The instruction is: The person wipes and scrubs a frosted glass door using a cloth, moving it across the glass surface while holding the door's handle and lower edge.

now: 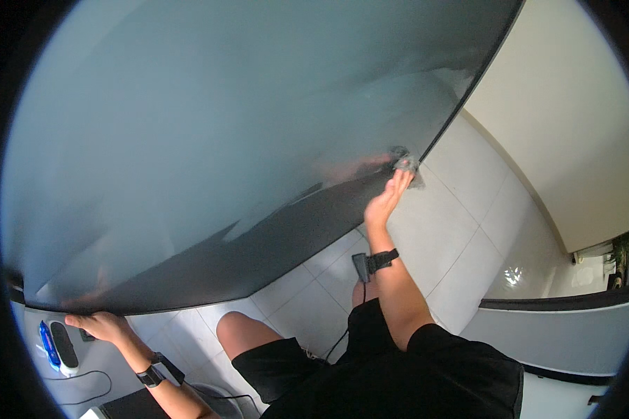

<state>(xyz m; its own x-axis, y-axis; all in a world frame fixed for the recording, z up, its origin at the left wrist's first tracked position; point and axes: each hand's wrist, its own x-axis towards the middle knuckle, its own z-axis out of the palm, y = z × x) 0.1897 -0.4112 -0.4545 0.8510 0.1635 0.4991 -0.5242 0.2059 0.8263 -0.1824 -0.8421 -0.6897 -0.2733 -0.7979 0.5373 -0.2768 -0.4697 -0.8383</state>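
A large, glossy dark panel [210,126] with a thin black edge fills the upper left. At its right corner, my right hand [386,199] presses a crumpled grey cloth [407,165] under its fingertips. Part of the cloth hangs over the edge, and the glossy surface mirrors the hand. My left hand [103,326] rests at the panel's lower left edge, a finger stretched out to the left; its other fingers are hard to make out. Black straps with small devices are on both my wrists.
Beside my left hand, a blue object [49,342] and a dark, white-based oblong item [64,346] lie on a light surface with a thin cable. Pale floor tiles [447,202] show below. A cream cabinet-like surface [573,126] stands at the right. My bare knees are under the panel's edge.
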